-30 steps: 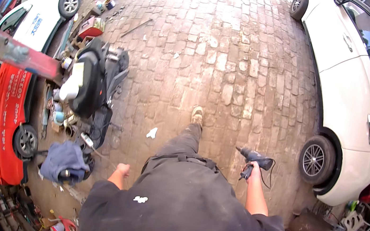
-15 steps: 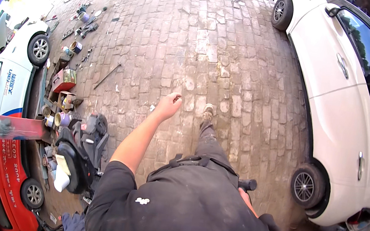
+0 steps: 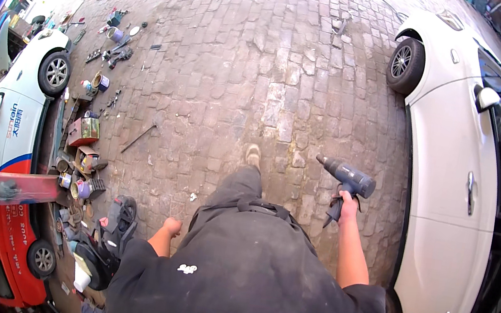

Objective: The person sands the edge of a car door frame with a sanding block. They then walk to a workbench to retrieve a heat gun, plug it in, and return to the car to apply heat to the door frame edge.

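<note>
In my right hand [image 3: 349,203] is a dark blue-grey impact wrench [image 3: 348,174], gripped by its black handle. Its slim nose points forward and left over the paving, and the round rear of its body faces right. My left hand [image 3: 172,226] hangs low beside my left hip, its fingers curled in and nothing visible in them. One shoe [image 3: 253,154] shows ahead of my dark trousers.
A white car [image 3: 445,153] stands along my right. To the left are a white-and-red car [image 3: 22,122], a red lift arm [image 3: 9,190], a dark scooter [image 3: 113,233], a red box [image 3: 84,131], paint cans [image 3: 100,81] and a thin rod [image 3: 138,138] on the brick paving [image 3: 228,88].
My right hand has swung forward, bringing the impact wrench into full view. My left hand has dropped back toward my hip. I have stepped forward, and the white car now sits lower in view.
</note>
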`<state>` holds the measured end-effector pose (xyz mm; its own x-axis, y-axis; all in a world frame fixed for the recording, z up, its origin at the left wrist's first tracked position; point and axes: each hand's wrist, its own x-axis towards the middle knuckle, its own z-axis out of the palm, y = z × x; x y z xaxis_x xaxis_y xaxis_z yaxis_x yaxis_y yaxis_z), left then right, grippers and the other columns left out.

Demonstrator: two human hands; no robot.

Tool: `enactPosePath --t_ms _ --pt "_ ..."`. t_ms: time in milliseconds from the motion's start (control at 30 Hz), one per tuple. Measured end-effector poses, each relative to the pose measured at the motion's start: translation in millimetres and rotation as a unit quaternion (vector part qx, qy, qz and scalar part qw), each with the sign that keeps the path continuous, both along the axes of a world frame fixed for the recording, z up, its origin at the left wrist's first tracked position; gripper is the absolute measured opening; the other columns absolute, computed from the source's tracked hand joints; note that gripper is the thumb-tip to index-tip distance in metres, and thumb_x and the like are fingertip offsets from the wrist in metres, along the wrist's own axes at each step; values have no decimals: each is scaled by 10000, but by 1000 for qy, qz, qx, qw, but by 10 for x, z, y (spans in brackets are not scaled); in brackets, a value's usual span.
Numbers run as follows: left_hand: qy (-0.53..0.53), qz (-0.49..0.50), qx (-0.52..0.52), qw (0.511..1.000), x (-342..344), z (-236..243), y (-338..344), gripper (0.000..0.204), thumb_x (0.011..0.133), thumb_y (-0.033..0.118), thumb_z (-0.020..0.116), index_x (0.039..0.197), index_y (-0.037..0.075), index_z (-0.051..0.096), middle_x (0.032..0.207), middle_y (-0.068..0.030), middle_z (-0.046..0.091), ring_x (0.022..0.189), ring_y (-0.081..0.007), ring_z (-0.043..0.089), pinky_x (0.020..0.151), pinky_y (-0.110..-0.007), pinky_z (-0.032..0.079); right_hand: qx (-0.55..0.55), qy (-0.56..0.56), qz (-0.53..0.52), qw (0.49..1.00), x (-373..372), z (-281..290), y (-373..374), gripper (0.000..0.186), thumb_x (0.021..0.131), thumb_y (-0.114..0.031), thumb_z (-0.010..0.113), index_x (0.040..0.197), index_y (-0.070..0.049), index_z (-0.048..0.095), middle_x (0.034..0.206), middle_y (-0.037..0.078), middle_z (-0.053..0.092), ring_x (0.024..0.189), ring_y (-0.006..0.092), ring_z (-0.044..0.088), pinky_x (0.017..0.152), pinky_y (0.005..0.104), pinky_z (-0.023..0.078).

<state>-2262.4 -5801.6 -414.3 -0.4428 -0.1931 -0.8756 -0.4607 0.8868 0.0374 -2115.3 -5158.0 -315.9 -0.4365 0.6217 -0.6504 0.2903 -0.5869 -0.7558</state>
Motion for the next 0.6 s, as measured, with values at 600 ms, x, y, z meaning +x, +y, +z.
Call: enactPosePath --t_ms 600 --pt "36 -425 521 739 -5499 1253 8067 771 792 380 743 1392 -5 450 1388 -249 490 1253 -377 508 1048 -417 421 -258 473 -54 841 -4232 1855 2625 606 721 -251 608 1254 15 501 1009 184 614 743 221 561 769 398 463"
